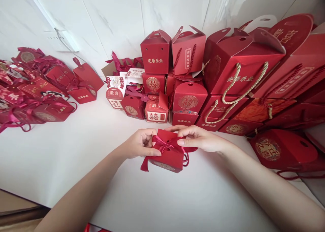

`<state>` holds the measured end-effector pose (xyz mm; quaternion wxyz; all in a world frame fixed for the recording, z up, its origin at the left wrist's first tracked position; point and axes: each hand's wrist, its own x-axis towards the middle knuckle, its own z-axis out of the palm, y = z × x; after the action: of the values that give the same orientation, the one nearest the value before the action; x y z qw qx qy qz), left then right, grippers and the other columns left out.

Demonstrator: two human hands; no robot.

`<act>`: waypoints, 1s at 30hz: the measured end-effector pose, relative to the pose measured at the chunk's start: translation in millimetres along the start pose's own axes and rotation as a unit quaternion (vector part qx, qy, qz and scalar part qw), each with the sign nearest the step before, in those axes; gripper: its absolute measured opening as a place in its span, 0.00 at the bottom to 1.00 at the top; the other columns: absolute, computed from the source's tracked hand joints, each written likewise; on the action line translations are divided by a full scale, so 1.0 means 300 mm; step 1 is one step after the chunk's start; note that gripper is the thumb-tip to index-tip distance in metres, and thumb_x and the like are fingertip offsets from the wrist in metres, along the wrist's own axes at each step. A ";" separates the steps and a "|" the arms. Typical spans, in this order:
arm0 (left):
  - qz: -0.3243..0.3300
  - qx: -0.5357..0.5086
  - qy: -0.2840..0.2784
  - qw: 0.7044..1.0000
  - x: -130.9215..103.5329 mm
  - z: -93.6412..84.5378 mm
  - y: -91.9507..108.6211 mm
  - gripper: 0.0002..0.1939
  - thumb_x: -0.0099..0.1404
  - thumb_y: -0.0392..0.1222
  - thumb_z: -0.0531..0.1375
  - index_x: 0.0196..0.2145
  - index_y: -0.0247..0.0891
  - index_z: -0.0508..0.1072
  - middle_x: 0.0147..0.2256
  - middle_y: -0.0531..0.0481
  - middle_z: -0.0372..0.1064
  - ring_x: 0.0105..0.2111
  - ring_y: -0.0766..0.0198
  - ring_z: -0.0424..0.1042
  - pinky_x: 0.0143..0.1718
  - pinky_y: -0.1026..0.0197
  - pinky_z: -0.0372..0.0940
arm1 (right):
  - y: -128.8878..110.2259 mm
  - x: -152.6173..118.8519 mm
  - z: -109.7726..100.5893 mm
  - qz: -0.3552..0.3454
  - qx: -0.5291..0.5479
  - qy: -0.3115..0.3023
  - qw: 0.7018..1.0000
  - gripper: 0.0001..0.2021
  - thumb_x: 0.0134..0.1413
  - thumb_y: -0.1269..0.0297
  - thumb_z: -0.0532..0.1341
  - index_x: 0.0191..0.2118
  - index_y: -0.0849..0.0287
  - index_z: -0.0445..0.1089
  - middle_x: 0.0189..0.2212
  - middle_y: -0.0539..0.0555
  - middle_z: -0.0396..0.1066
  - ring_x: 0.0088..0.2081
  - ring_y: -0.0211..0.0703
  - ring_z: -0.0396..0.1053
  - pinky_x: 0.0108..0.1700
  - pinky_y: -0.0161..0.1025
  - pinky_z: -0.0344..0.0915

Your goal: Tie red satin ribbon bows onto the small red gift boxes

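Observation:
A small red gift box [170, 159] with a gold pattern on its front face is between my two hands over the white table. A dark red ribbon [165, 145] is tied in a bow on top of it, with one tail hanging off the left side. My left hand [145, 143] pinches the bow's left loop between thumb and fingers. On the other side, my right hand [195, 139] has its thumb and forefinger closed on the ribbon's right part, its other fingers partly behind the box. A twisted red cord [186, 160] shows at the box's right side.
Red boxes [188, 98] with cord handles are stacked along the tiled wall, from the middle to the right. A heap of ribboned boxes [54, 110] covers the table's left side. One box [281, 149] lies at the right. A cardboard edge [17, 206] shows at lower left.

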<state>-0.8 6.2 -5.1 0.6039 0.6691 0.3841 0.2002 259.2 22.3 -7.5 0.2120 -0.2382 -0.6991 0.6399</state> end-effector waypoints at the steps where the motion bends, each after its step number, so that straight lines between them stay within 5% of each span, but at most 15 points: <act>1: -0.002 0.012 -0.007 1.000 -0.003 -0.001 0.009 0.16 0.53 0.44 0.69 0.31 0.35 0.66 0.21 0.60 0.56 0.20 0.74 0.53 0.21 0.69 0.49 | 0.001 -0.003 -0.004 0.005 0.005 -0.005 1.000 0.14 0.60 0.55 0.61 0.30 0.60 0.73 0.60 0.56 0.60 0.58 0.50 0.62 0.56 0.43 0.59; 7: -0.020 0.051 -0.038 0.998 -0.014 -0.008 0.032 0.16 0.55 0.46 0.67 0.35 0.36 0.66 0.21 0.60 0.56 0.20 0.73 0.52 0.21 0.67 0.49 | 0.021 0.003 -0.012 0.029 0.059 0.014 0.998 0.14 0.56 0.55 0.63 0.25 0.60 0.69 0.60 0.55 0.60 0.56 0.51 0.63 0.55 0.44 0.60; 15: -0.015 0.038 -0.039 0.998 -0.011 0.005 0.037 0.15 0.55 0.45 0.67 0.33 0.36 0.66 0.22 0.59 0.56 0.21 0.73 0.53 0.22 0.68 0.49 | 0.057 0.025 0.007 -0.044 0.098 0.028 0.994 0.15 0.52 0.63 0.63 0.18 0.60 0.63 0.59 0.55 0.62 0.55 0.51 0.63 0.54 0.45 0.60; 25: 0.001 0.036 -0.033 0.999 -0.016 0.012 0.044 0.14 0.56 0.44 0.67 0.36 0.36 0.68 0.22 0.60 0.55 0.21 0.74 0.52 0.22 0.69 0.50 | 0.057 0.030 0.040 -0.064 0.109 0.065 0.990 0.10 0.57 0.63 0.61 0.28 0.59 0.75 0.58 0.56 0.64 0.56 0.51 0.64 0.54 0.44 0.62; 30: 0.004 0.037 -0.047 0.998 -0.008 0.011 0.032 0.16 0.56 0.45 0.67 0.39 0.36 0.69 0.24 0.59 0.57 0.22 0.73 0.54 0.23 0.68 0.51 | 0.072 0.038 0.032 -0.066 0.126 0.061 0.988 0.15 0.55 0.66 0.61 0.19 0.61 0.66 0.57 0.56 0.66 0.49 0.48 0.68 0.49 0.42 0.64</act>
<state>2.7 2.6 3.9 0.5956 0.7009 0.3599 0.1563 245.7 22.9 -29.9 0.3248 -0.2017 -0.6128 0.6916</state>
